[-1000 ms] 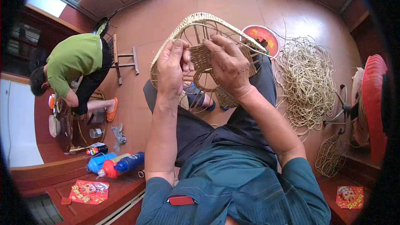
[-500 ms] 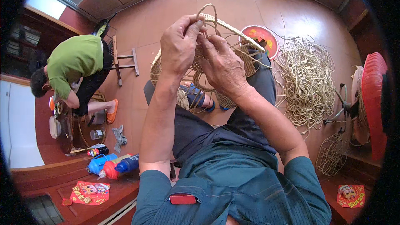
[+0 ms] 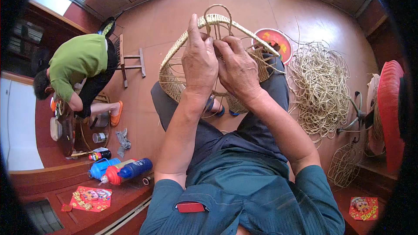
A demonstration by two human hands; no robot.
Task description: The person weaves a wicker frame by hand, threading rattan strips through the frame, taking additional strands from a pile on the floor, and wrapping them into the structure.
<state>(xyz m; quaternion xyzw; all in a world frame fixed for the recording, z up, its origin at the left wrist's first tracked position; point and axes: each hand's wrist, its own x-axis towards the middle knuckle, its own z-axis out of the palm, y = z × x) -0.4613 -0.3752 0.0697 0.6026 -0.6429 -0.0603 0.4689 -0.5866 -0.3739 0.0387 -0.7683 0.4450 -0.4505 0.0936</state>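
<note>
A partly woven straw-coloured piece with a thick wrapped rim rests across my thighs, cords strung through its open middle. Inside the rim, my left hand points its index finger upward while its thumb and other fingers close on the cord. My right hand is beside it, nearly touching, with bent fingers pinching the cord at the same place. From there a loop of twisted cord arches above the rim's far edge. The exact spot where the fingertips grip is partly hidden behind my knuckles.
A large heap of loose cord lies on the floor to the right, near a red basin. A red chair stands far right. At left, a person in green bends over beside a wooden chair. Bottles lie lower left.
Both hands have come down from the rim's far edge into the frame's middle, pulling cord. The left index finger now extends, and the cord loop stands wider above the rim.
</note>
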